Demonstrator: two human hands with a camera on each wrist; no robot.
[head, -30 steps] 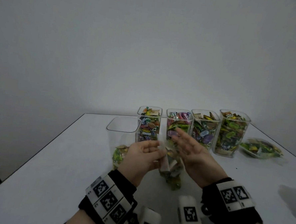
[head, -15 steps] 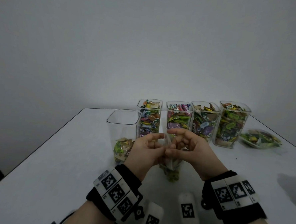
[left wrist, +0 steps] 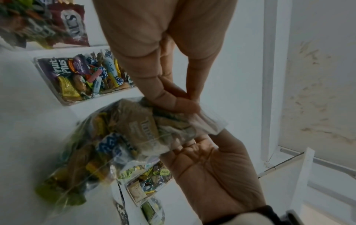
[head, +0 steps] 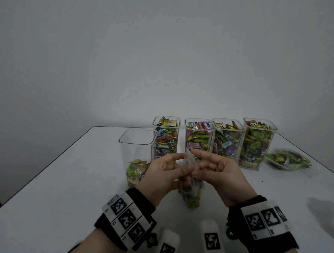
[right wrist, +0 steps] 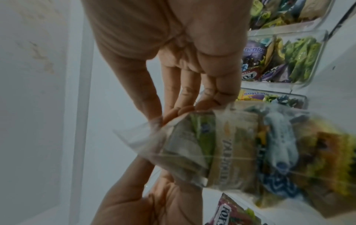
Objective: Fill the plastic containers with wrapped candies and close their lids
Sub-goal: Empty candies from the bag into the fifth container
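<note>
- Both hands meet over the near middle of the white table (head: 41,187), pinching the top edge of a small clear plastic bag of wrapped candies (head: 190,194) that hangs between them, its bottom at or just above the tabletop.
- The left hand (head: 160,176) has thumb and fingers curled onto the bag's mouth; the right hand (head: 220,175) pinches the same strip from the other side, fingertips nearly touching the left's.
- Just beyond the left hand stands a tall clear square plastic container (head: 136,144), open-topped, with only a low heap of candies in its bottom.
- Behind it runs a row of four full clear containers (head: 227,141) near the far edge, side by side and lidless.
- A second clear bag of candies (head: 288,159) lies flat at the right end of the row, near the table's right edge.
- Bare tabletop spreads to the left of the hands and to the near right.
</note>
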